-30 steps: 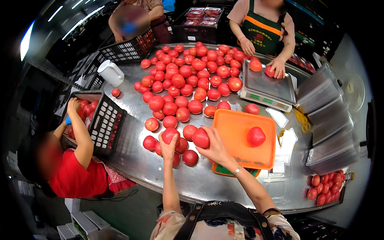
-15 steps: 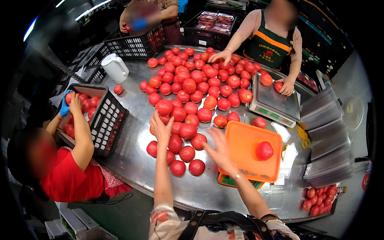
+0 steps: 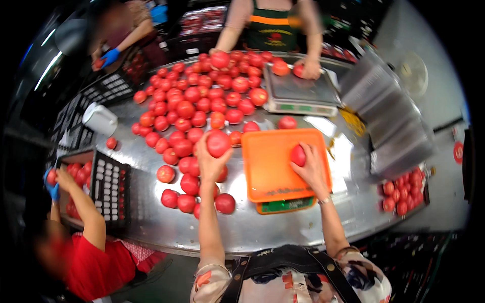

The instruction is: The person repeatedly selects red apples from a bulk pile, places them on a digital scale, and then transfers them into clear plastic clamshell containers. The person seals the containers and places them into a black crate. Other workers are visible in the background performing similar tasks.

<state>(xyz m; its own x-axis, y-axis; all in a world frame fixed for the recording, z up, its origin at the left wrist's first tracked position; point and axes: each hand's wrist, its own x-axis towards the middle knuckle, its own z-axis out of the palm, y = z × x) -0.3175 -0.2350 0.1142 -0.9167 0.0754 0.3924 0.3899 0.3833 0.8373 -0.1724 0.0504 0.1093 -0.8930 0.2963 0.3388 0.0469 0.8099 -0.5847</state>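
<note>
My left hand (image 3: pixel 211 162) grips a red tomato (image 3: pixel 218 143) lifted above the heap of red tomatoes (image 3: pixel 194 108) on the round metal table (image 3: pixel 151 227). My right hand (image 3: pixel 311 166) is closed on another red tomato (image 3: pixel 298 155) resting on the orange tray (image 3: pixel 270 164), which sits on a green-fronted scale (image 3: pixel 286 205). A few tomatoes (image 3: pixel 188 194) lie just left of the tray near my left forearm.
A person in red (image 3: pixel 86 252) at the left reaches into a black crate (image 3: pixel 108 189) of tomatoes. Across the table a person in a green apron (image 3: pixel 268 25) handles tomatoes at a second scale (image 3: pixel 300 91). Clear trays (image 3: pixel 389 116) stack at right. A white jug (image 3: pixel 99 118) stands at left.
My left hand has picked a tomato out of the heap and raised it. My right hand moved onto the tomato on the orange tray and took hold of it.
</note>
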